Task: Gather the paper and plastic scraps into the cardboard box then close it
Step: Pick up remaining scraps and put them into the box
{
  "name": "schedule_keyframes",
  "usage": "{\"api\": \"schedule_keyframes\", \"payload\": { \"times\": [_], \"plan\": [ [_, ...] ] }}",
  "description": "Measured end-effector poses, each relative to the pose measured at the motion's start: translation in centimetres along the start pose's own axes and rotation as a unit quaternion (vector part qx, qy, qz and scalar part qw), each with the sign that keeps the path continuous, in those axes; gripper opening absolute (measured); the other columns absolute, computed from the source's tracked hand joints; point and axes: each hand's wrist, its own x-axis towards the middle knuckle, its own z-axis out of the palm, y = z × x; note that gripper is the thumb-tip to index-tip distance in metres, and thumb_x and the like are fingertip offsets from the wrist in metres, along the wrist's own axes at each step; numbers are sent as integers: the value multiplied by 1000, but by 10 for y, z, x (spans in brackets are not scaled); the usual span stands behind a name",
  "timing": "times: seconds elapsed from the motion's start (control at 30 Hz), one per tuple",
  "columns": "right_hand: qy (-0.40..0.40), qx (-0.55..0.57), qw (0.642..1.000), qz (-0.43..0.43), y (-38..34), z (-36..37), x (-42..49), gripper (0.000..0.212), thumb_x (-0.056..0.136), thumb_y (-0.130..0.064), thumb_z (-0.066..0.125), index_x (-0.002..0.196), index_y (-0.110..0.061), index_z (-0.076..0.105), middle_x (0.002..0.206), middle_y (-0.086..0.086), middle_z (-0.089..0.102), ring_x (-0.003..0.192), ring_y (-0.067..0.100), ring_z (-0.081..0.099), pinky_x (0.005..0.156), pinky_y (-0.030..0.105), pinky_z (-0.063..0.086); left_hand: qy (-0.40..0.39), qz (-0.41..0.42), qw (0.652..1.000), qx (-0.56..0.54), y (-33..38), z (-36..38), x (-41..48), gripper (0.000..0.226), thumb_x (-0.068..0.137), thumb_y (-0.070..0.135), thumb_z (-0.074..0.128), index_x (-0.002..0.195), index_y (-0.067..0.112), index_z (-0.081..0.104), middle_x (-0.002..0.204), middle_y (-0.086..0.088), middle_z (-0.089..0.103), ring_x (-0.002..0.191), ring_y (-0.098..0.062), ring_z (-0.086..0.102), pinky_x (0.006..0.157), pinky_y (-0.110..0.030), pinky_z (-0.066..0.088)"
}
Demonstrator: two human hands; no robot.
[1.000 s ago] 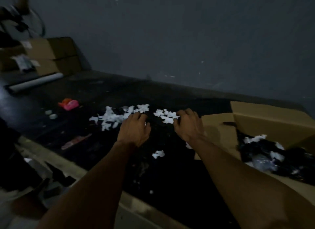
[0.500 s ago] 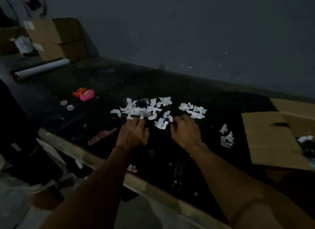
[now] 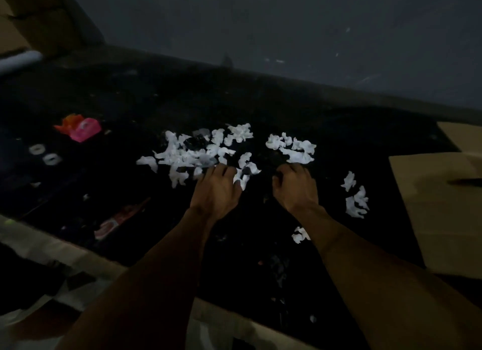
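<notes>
Both hands are down on the dark table (image 3: 260, 107) now, right at the near edge of the main litter of white scraps (image 3: 193, 154). A second ago they sat beside the cardboard box (image 3: 443, 206), with the heap inside it showing; now the view has swung left and only the box's flaps show at the far right edge. So this is a fresh reach for the next load, not a drop-off.

The left hand (image 3: 216, 190) lies palm down, fingers curled into the near fringe of the big cluster, touching scraps; whether anything is pinched I cannot tell. The right hand (image 3: 294, 188) is curled too, knuckles up, just near of the smaller cluster (image 3: 292, 149); its grip is hidden as well.

Plenty remains: a few loose pieces (image 3: 356, 198) between the right hand and the box, one more (image 3: 300, 235) by the right forearm. Off to the left, well apart, sit a pink object (image 3: 83, 129), two small white rings (image 3: 44, 154) and a reddish wrapper (image 3: 117, 219).

My read: gathering is mid-way, closing the box is a long way off, and a two-handed rake toward the right looks like the sensible next sweep.
</notes>
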Motion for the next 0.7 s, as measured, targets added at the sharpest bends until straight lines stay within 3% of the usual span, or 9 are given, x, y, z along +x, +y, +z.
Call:
{"api": "schedule_keyframes", "payload": {
  "times": [0.2,0.47,0.63,0.7],
  "plan": [
    [-2,-27,997,75,33,36,-12,33,91,-38,51,114,-17,60,119,13,55,112,36,49,86,45,45,-36,26,998,-51,12,50,14,52,84,41,32,119,13,58,116,-13,58,104,-35,54,82,-43,47],
    [6,-89,980,177,29,81,-69,38,87,-49,51,116,-24,54,126,14,45,112,35,40,87,51,37,-100,90,989,-64,11,94,-24,44,81,42,41,112,17,57,114,-11,55,102,-32,52,82,-42,46],
    [-75,-68,963,250,21,100,-78,34,90,-31,51,122,-19,47,130,16,37,117,37,34,92,49,36,-120,114,984,-62,-4,100,-30,40,82,38,52,116,16,55,115,-12,53,103,-32,51,82,-45,45],
    [-91,-113,963,227,14,103,-73,35,91,-22,46,125,-12,48,130,15,43,116,37,36,97,46,31,-117,122,983,-66,-11,99,-26,40,82,35,54,117,16,54,115,-12,53,103,-32,51,81,-45,44]
  ]
}}
